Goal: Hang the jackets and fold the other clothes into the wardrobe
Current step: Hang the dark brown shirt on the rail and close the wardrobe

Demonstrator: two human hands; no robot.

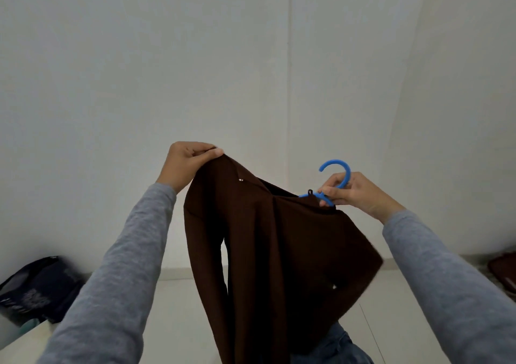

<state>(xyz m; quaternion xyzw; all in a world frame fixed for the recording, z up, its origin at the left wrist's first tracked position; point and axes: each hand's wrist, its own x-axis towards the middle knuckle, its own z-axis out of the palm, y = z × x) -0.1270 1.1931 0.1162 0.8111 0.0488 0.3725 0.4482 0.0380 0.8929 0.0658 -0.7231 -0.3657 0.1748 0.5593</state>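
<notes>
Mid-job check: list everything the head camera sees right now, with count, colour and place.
dark brown cloth jacket: one, brown, held up at centre
blue plastic hanger: one, blue, in jacket's neck, hook up
dark bag: one, blue-black, floor lower left
cropped item: one, reddish-brown, right edge
wall: one, white, behind
floor: one, pale, below
blue jeans: one, blue, bottom centre
grey sleeves: two, grey, forearms
left hand: one, pinches jacket's top edge
right hand: one, holds hanger's neck
</notes>
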